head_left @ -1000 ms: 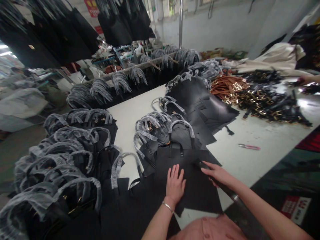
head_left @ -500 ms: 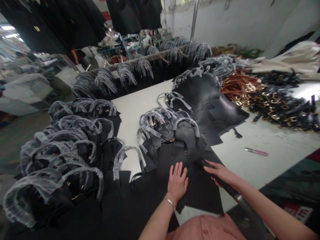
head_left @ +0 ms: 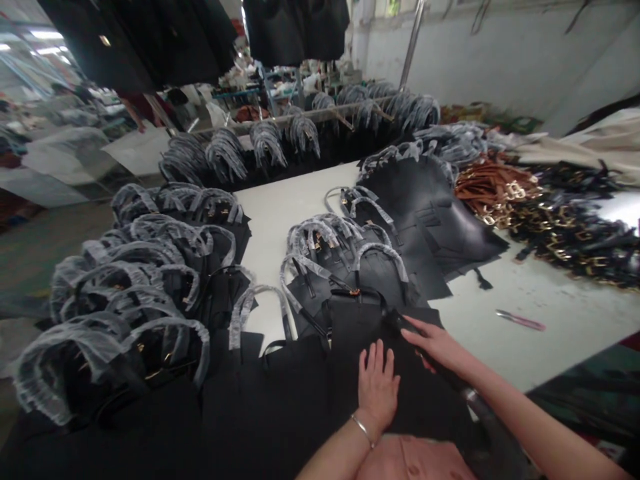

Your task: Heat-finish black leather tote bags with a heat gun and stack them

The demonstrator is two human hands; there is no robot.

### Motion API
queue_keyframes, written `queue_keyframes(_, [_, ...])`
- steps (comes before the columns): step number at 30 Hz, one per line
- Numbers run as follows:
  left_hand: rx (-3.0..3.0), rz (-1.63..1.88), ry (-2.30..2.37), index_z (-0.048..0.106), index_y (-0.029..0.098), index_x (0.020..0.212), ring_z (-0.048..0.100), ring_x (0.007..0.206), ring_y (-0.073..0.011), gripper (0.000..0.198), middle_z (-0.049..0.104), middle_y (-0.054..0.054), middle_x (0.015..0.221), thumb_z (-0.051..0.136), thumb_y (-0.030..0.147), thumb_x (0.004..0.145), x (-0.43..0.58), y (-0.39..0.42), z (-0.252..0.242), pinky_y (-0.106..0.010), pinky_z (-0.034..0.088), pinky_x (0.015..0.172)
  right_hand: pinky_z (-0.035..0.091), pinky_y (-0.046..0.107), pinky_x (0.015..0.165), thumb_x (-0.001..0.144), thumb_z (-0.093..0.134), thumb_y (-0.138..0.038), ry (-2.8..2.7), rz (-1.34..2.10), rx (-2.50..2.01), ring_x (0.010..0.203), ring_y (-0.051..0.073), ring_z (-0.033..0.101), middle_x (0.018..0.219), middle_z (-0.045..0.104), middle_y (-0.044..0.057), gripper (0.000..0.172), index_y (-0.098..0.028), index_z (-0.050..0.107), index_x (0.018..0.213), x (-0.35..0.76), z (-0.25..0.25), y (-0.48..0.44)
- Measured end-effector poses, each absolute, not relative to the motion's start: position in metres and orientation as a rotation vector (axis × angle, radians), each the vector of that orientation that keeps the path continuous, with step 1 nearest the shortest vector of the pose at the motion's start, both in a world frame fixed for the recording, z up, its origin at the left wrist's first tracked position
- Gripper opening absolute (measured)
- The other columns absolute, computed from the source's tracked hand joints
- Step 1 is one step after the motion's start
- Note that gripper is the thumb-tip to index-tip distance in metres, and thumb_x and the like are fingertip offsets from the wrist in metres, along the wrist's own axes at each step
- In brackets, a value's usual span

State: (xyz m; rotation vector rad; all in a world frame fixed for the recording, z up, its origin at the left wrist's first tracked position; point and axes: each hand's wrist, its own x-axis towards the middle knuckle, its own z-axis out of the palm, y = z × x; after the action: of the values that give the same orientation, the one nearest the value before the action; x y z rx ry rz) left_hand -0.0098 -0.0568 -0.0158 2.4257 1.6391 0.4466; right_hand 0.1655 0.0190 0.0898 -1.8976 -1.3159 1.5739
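Note:
My left hand (head_left: 379, 383) lies flat, fingers stretched, on a black leather-like panel (head_left: 357, 327); a silver bangle is on its wrist. A short black strap handle (head_left: 353, 292) with a small gold piece stands at the panel's far edge. To its right, my right hand (head_left: 433, 343) has its thumb and fingers closed around a long black strip (head_left: 453, 380) that runs back along the forearm. I cannot make out exactly what that strip is. Just beyond both hands lie black bag panels with plastic-wrapped handles (head_left: 383, 250).
Many wrapped-handle bag panels (head_left: 155, 267) are piled at left. Black sheets (head_left: 425, 207), brown straps (head_left: 493, 183) and black straps with gold buckles (head_left: 565, 227) lie at far right. Pink-handled snips (head_left: 520, 320) rest on the white table (head_left: 500, 353). Black pieces (head_left: 297, 30) hang overhead.
My left hand has moved a little right over the black panel. The strap handle at the panel's far edge now shows as a wider arch. My right hand keeps its grip; the view has shifted slightly.

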Motion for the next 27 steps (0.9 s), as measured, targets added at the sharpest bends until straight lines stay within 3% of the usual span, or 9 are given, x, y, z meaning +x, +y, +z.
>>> queue_keyframes(3, [2.447, 0.433, 1.49, 0.044, 0.027, 0.136, 0.042, 0.125, -0.0266, 0.045, 0.039, -0.008, 0.146, 0.045, 0.038, 0.093, -0.017, -0.056, -0.014, -0.047, 0.04, 0.095, 0.039, 0.02, 0.028, 0.085, 0.055, -0.048, -1.29, 1.674, -1.908, 0.032, 0.012, 0.052, 0.051, 0.054, -0.005, 0.065, -0.02, 0.041, 0.142, 0.154, 0.082, 0.026])
queue_keyframes(7, [2.507, 0.447, 1.369, 0.048, 0.028, 0.133, 0.046, 0.118, -0.0268, 0.04, 0.047, -0.008, 0.14, 0.044, 0.034, 0.094, -0.028, -0.044, -0.009, -0.044, 0.041, 0.088, 0.04, 0.021, 0.029, 0.087, 0.052, -0.049, -1.252, 1.733, -1.904, 0.032, 0.013, 0.052, 0.049, 0.054, -0.005, 0.065, -0.02, 0.038, 0.144, 0.146, 0.081, 0.043])
queue_keyframes(17, [2.489, 0.495, 1.392, 0.05, 0.027, 0.131, 0.046, 0.115, -0.0252, 0.039, 0.05, -0.007, 0.136, 0.045, 0.028, 0.092, -0.027, -0.041, -0.01, -0.041, 0.039, 0.086, 0.039, 0.021, 0.028, 0.086, 0.054, -0.048, -1.265, 1.751, -1.92, 0.031, 0.013, 0.051, 0.047, 0.053, -0.006, 0.063, -0.022, 0.041, 0.142, 0.151, 0.08, 0.033])
queue_keyframes(20, [2.511, 0.476, 1.389, 0.049, 0.026, 0.131, 0.045, 0.116, -0.0262, 0.04, 0.049, -0.008, 0.136, 0.046, 0.028, 0.092, -0.027, -0.04, -0.009, -0.042, 0.039, 0.086, 0.041, 0.022, 0.03, 0.084, 0.057, -0.047, -1.28, 1.63, -1.938, 0.033, 0.013, 0.053, 0.048, 0.054, -0.005, 0.062, -0.021, 0.045, 0.14, 0.145, 0.08, 0.046])
queue_keyframes(24, [2.524, 0.467, 1.4, 0.05, 0.027, 0.13, 0.046, 0.115, -0.0245, 0.039, 0.049, -0.007, 0.137, 0.048, 0.028, 0.091, -0.028, -0.04, -0.007, -0.04, 0.038, 0.086, 0.045, 0.02, 0.039, 0.088, 0.052, -0.049, -1.278, 1.387, -1.942, 0.04, 0.011, 0.055, 0.054, 0.056, -0.006, 0.063, -0.026, 0.036, 0.144, 0.146, 0.089, 0.059])
queue_keyframes(27, [2.543, 0.506, 1.336, 0.053, 0.023, 0.126, 0.046, 0.115, -0.0234, 0.035, 0.052, -0.009, 0.133, 0.046, 0.024, 0.091, -0.03, -0.041, -0.011, -0.04, 0.038, 0.088, 0.043, 0.021, 0.035, 0.087, 0.052, -0.05, -1.323, 1.503, -1.9, 0.038, 0.011, 0.054, 0.055, 0.056, -0.006, 0.063, -0.026, 0.038, 0.143, 0.152, 0.096, 0.048])
